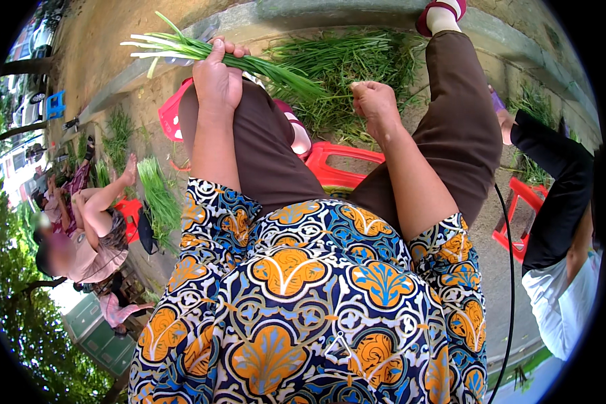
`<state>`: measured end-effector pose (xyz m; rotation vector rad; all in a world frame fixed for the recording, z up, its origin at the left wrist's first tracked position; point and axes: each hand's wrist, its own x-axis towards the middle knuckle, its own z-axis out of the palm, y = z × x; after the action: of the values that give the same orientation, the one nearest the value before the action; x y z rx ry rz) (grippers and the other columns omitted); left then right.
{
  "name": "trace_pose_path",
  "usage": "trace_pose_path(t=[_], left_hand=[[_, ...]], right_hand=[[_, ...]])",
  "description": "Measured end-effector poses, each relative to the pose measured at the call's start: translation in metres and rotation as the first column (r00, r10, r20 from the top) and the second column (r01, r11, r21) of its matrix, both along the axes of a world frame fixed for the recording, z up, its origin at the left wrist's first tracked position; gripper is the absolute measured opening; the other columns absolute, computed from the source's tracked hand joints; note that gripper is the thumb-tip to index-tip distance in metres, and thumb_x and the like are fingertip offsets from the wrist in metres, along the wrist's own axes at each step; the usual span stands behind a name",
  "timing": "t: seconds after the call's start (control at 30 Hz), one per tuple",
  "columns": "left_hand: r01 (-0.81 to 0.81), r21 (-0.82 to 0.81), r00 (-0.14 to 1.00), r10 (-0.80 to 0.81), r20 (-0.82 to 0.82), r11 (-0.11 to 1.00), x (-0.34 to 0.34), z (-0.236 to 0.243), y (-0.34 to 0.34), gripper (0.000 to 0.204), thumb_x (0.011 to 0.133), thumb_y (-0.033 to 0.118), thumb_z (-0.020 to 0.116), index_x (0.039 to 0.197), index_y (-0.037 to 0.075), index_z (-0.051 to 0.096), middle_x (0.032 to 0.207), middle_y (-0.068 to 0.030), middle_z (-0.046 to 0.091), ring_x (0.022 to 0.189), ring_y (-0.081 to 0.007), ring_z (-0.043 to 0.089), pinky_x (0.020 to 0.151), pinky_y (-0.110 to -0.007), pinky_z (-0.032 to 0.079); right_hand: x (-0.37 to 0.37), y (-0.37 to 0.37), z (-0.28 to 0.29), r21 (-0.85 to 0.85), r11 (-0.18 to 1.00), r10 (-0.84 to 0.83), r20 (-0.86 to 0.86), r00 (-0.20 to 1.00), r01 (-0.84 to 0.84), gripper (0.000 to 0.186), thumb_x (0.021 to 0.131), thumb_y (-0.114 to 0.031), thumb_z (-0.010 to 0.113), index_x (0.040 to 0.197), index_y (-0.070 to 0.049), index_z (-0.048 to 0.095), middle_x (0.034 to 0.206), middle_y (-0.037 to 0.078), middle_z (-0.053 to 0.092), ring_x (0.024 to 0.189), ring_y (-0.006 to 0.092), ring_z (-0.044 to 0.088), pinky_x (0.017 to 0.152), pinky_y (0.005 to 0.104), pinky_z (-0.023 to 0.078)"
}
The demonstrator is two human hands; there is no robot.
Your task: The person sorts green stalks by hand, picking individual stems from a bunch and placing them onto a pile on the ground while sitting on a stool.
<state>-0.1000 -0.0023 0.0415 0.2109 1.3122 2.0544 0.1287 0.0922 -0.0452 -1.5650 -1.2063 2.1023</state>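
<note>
A bunch of green chives (276, 73) lies across my left hand (219, 79), whose fingers are wrapped round it. The pale stem ends point left and the green leaf tips trail right. My right hand (376, 108) hangs apart from the bunch, over a loose heap of green leaves (357, 59) on the ground. Its thumb and fingers are pinched together; something small and pale shows at the fingertips, too small to name. Both forearms rest near my thighs in brown trousers (444, 135).
Between my legs shows a red plastic stool (347, 153). At the left, beyond a bundle of chives (158, 195), people (91, 236) sit low. A person in black trousers (552, 175) sits at the right by another red stool (518, 215). A black cable (510, 269) hangs beside me.
</note>
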Motion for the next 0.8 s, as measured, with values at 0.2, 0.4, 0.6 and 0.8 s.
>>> trace_pose_path(t=[0.2,0.4,0.6,0.8], left_hand=[[-0.007,-0.005,0.999,0.008,0.040,1.000,0.003,0.002,0.002,0.009,0.092,0.009,0.046,0.094,0.000,0.048,0.077,-0.0102,0.053,0.070,-0.0258,0.055,0.076,-0.046,0.048],[0.076,0.021,0.996,-0.077,0.054,0.997,0.004,0.003,0.000,0.015,0.092,0.011,0.046,0.101,0.000,0.049,0.083,-0.0110,0.056,0.084,-0.0281,0.057,0.091,-0.050,0.044],[0.099,0.004,0.994,-0.099,0.045,0.995,0.007,0.002,0.003,0.016,0.092,0.012,0.046,0.102,0.000,0.049,0.085,-0.0112,0.056,0.085,-0.0284,0.057,0.090,-0.051,0.044],[0.127,-0.026,0.992,-0.127,0.001,0.992,0.013,0.004,0.007,0.017,0.092,0.013,0.047,0.103,0.001,0.049,0.083,-0.0108,0.055,0.083,-0.0279,0.058,0.088,-0.051,0.046]], right_hand=[[-0.003,-0.006,-0.004,0.187,0.981,-0.039,-0.060,0.997,0.050,0.017,0.080,-0.008,0.056,0.094,-0.001,0.063,0.076,0.005,0.063,0.061,0.0110,0.056,0.058,0.0265,0.045],[-0.003,-0.005,0.000,0.506,0.860,0.067,0.019,0.998,-0.067,0.020,0.081,-0.011,0.060,0.098,-0.004,0.065,0.079,0.004,0.066,0.065,0.0094,0.057,0.062,0.0251,0.046],[-0.009,-0.015,0.017,0.471,0.872,0.241,-0.173,0.955,-0.135,0.018,0.079,-0.018,0.066,0.091,-0.004,0.068,0.075,0.004,0.066,0.066,0.0088,0.057,0.063,0.0246,0.046],[-0.010,-0.014,0.020,0.490,0.832,0.335,-0.069,0.940,-0.261,0.016,0.078,-0.017,0.066,0.086,-0.003,0.067,0.073,0.005,0.066,0.062,0.0092,0.056,0.060,0.0256,0.046]])
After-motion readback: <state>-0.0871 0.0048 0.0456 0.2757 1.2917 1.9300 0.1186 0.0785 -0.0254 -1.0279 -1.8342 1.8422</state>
